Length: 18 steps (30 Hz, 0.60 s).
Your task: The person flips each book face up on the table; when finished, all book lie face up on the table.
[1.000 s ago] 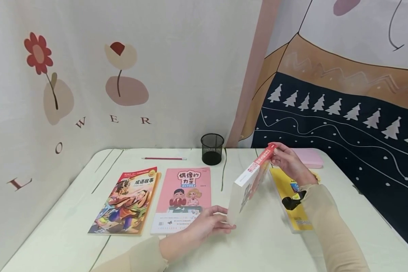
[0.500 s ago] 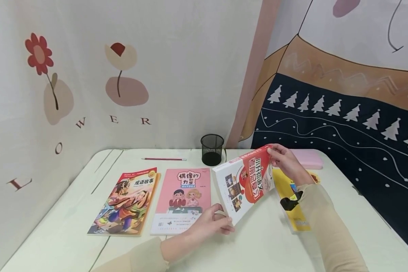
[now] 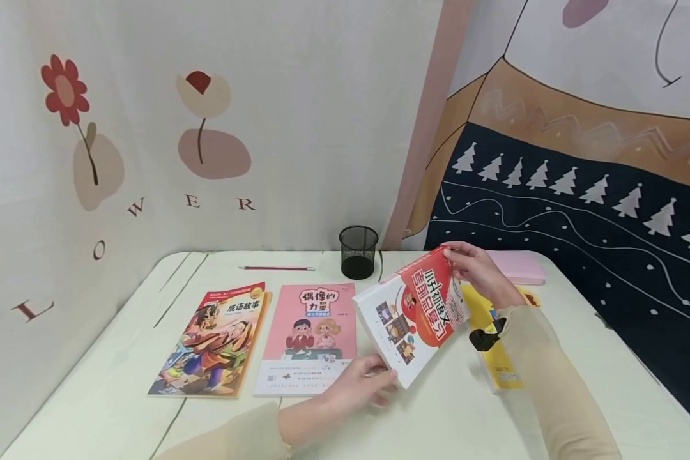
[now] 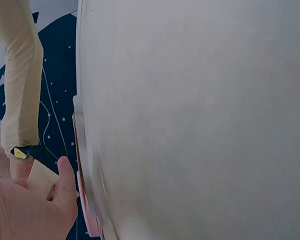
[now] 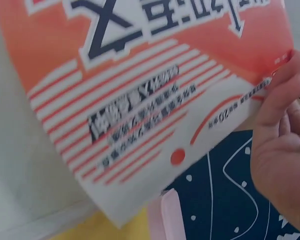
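Observation:
A red and white book (image 3: 411,319) is held up tilted over the table, its front cover facing me. My right hand (image 3: 480,271) pinches its top right corner. At the lower left corner, my left hand (image 3: 358,388) grips it with the thumb on the cover and the other fingers partly hidden behind. Close up in the right wrist view, the cover of the book (image 5: 140,115) shows red stripes, and the right hand (image 5: 282,145) pinches its edge. The left wrist view catches the left hand (image 4: 40,210) with a pale piece of the book (image 4: 41,179) beyond the palm.
An orange-edged storybook (image 3: 213,345) and a pink book (image 3: 310,332) lie on the left. Partly under the right arm lies a yellow book (image 3: 503,364). A pencil (image 3: 278,268), a black mesh pen holder (image 3: 359,254) and a pink case (image 3: 519,267) are along the back.
The book, seen spine-on a second ago, has turned so that its front cover faces me. The right hand has shifted slightly left with it; the left hand stays at the lower corner.

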{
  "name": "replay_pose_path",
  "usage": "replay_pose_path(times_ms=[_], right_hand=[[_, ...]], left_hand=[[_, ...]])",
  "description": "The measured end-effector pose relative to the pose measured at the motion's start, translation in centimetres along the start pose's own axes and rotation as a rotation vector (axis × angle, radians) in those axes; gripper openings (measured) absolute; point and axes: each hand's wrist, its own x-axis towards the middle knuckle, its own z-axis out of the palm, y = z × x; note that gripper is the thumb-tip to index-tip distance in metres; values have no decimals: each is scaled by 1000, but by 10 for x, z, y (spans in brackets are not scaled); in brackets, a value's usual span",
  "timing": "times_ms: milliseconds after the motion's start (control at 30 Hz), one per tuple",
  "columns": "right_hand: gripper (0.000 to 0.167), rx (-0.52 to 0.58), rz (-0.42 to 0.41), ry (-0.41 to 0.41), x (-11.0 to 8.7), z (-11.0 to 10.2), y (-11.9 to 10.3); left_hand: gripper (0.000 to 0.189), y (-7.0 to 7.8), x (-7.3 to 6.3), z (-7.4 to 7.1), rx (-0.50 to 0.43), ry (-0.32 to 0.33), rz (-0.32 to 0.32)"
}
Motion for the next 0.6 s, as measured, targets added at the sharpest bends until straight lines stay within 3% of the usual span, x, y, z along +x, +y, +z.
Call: replay_pose_path(times_ms=[200,367,600], right_hand=[[54,-170,50,38,8,9,-3],[53,-270,87,45,14,13,0],[45,-346,80,2,22,18,5]], left_hand=[[33,-4,2,6,-117,-7,-54],[32,-5,2,11,-162,22,-90],[27,-8,2,20,-184,67,-106]])
